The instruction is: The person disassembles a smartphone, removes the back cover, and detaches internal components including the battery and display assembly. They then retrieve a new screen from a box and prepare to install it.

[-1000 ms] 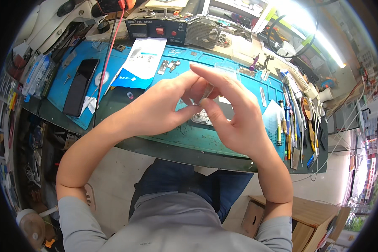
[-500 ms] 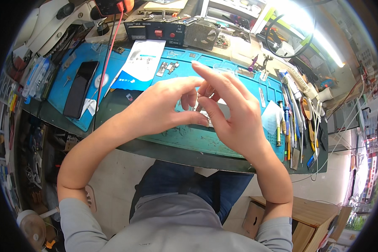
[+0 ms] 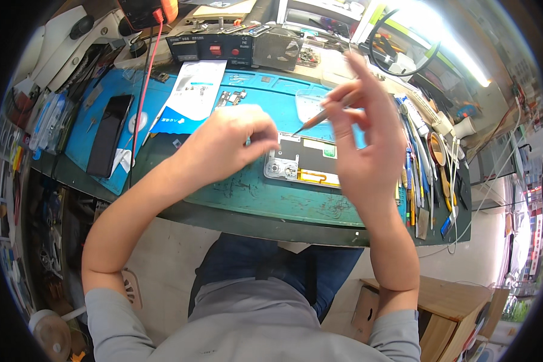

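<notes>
An opened phone body (image 3: 301,158), with a yellow flex cable (image 3: 311,177) and exposed round parts, lies on the mat. My left hand (image 3: 232,139) is curled at its left end; what its fingertips hold, if anything, is hidden. My right hand (image 3: 368,139), slightly motion-blurred, is raised over the body's right part, holding slim metal tweezers (image 3: 309,122) with the tip angled down-left to the body's top edge. A clear plastic tray (image 3: 308,102) lies behind.
A black phone (image 3: 108,134) and white-and-blue sheet (image 3: 187,96) lie left, small boards (image 3: 231,98) near the sheet. A boxy device (image 3: 214,48) stands behind. Many hand tools (image 3: 431,181) line the right, several cords among them. A red cable (image 3: 142,96) crosses the blue mat (image 3: 78,157).
My hands have moved apart: the right went right and up, the left slightly left and up. The phone body is now uncovered, and the tool in my right hand points down to it.
</notes>
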The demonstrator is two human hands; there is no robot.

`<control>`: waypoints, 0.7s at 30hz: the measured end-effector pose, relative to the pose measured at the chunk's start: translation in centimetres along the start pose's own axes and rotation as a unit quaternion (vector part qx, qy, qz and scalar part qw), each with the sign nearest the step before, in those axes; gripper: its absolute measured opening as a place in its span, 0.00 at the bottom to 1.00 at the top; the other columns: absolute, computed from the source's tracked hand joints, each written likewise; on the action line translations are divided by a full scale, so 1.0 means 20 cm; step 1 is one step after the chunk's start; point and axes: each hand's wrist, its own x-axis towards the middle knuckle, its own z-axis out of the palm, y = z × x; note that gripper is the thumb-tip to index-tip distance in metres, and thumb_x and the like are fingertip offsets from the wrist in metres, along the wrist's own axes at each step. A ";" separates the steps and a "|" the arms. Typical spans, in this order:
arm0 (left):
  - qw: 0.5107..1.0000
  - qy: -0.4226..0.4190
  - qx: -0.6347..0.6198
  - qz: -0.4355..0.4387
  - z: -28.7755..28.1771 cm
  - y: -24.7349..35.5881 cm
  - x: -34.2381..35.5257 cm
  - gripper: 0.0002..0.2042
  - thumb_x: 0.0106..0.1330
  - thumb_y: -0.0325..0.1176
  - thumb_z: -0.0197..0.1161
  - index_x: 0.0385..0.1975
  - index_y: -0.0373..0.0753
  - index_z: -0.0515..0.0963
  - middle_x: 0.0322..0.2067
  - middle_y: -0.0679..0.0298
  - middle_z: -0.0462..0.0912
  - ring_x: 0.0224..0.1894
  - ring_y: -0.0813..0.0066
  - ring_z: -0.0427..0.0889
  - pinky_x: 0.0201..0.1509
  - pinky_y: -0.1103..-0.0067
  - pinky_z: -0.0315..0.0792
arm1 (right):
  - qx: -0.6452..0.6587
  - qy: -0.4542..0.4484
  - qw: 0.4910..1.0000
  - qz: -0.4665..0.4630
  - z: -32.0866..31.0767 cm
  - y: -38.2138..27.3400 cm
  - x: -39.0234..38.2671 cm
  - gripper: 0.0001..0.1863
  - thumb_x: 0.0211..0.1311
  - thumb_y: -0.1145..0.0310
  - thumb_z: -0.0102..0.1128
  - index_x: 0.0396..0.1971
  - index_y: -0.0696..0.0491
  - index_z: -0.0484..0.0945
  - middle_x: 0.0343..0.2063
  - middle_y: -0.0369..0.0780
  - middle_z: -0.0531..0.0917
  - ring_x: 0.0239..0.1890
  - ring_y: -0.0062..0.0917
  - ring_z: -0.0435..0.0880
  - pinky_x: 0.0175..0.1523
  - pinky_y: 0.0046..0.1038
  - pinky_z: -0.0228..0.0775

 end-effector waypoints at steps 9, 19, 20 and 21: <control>0.997 0.040 0.008 0.059 0.15 -0.17 0.35 0.05 0.63 0.28 0.66 0.35 0.36 0.84 0.33 0.55 0.85 0.38 0.55 0.84 0.44 0.67 0.77 | 0.076 -0.071 0.991 0.083 -0.03 0.05 -0.02 0.27 0.66 0.83 0.60 0.66 0.57 0.72 0.35 0.39 0.81 0.37 0.19 0.82 0.41 0.23 0.81; 0.996 0.022 -0.070 -0.060 0.05 -0.09 0.23 0.08 0.65 0.29 0.66 0.40 0.34 0.84 0.32 0.56 0.87 0.35 0.63 0.86 0.42 0.72 0.78 | -0.005 -0.138 0.990 0.012 0.05 0.04 -0.08 0.30 0.62 0.85 0.63 0.65 0.56 0.74 0.37 0.40 0.82 0.36 0.23 0.83 0.44 0.25 0.81; 0.995 -0.002 -0.076 -0.072 0.02 -0.06 0.20 0.08 0.66 0.30 0.66 0.41 0.34 0.84 0.32 0.56 0.86 0.35 0.65 0.85 0.42 0.72 0.77 | 0.001 -0.141 0.990 0.016 0.05 0.03 -0.08 0.30 0.62 0.85 0.63 0.65 0.56 0.74 0.37 0.40 0.82 0.36 0.23 0.83 0.43 0.25 0.81; 0.993 -0.026 -0.082 -0.085 -0.01 -0.05 0.16 0.09 0.67 0.31 0.66 0.42 0.34 0.84 0.32 0.57 0.86 0.34 0.67 0.85 0.42 0.73 0.77 | 0.008 -0.145 0.989 0.019 0.05 0.03 -0.07 0.29 0.62 0.84 0.63 0.64 0.55 0.75 0.37 0.41 0.83 0.37 0.23 0.83 0.43 0.25 0.80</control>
